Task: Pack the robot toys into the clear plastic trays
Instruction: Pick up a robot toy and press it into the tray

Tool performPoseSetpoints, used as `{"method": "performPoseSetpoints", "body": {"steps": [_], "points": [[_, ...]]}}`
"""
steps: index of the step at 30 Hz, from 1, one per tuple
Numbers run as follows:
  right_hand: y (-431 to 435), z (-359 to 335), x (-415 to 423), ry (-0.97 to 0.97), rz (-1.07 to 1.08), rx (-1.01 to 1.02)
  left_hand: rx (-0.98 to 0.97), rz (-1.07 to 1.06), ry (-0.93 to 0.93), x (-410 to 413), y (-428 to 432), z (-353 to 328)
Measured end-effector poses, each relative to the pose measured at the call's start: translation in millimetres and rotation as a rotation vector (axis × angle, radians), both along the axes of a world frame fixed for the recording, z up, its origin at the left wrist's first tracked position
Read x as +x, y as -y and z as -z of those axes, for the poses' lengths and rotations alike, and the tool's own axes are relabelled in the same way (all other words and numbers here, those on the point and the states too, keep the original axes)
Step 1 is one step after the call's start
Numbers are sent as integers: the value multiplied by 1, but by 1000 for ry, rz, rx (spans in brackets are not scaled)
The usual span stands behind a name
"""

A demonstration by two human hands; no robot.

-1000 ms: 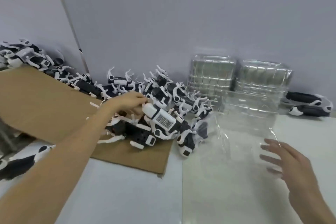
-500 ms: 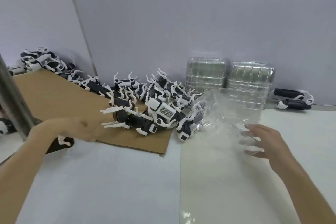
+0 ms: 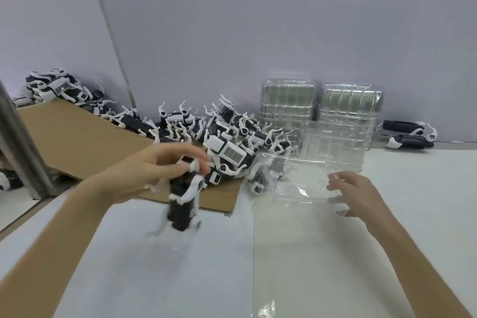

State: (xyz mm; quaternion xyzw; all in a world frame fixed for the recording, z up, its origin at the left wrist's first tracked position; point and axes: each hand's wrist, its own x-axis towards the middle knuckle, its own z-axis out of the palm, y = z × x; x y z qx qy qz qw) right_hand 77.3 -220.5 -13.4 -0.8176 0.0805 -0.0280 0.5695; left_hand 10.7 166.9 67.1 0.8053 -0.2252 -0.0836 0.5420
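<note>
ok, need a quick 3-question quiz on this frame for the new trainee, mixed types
1. True or false: the left hand grips a black-and-white robot toy.
2. What does the right hand hold? A) a clear plastic tray B) a robot toy C) nothing
3. How many stacks of clear trays stand against the back wall?

Key: 1 true; 2 A; 3 two.
</note>
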Motion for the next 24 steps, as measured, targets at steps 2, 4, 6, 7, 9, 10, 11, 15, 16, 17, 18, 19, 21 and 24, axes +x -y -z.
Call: {"method": "performPoseSetpoints", "body": {"steps": [2, 4, 6, 7, 9, 10, 11, 15, 16, 17, 18, 19, 21, 24], "points": [[2, 0, 0, 18, 6, -73, -343, 28, -7, -5, 22, -5], [4, -2, 0, -6, -10, -127, -570, 1, 35, -3, 47, -4], [8, -4, 0, -77, -45, -155, -732, -31, 37, 3, 68, 3], [10, -6, -1, -111, -65, -166, -791, -48, 26, 7, 77, 7], [16, -9, -2, -132, -87, -202, -878, -93, -27, 13, 91, 15], [18, -10, -3, -120, -90, -224, -916, -109, -58, 17, 96, 20], [20, -10, -4, -102, -90, -246, -961, -124, -88, 20, 100, 26], [25, -14, -5, -48, -111, -290, -1152, -136, -176, 29, 111, 39], [26, -15, -6, -57, -142, -290, -1188, -141, -185, 30, 112, 41], [27, -16, -7, -72, -177, -283, -1218, -149, -191, 31, 112, 45], [29, -18, -8, -88, -211, -279, -1254, -154, -201, 33, 111, 50], [31, -18, -9, -102, -242, -284, -1284, -160, -210, 33, 109, 55], [34, -18, -12, -135, -306, -319, -1324, -167, -212, 32, 107, 63], [39, -20, -17, -191, -408, -334, -1316, -225, -225, 31, 104, 69]]}}
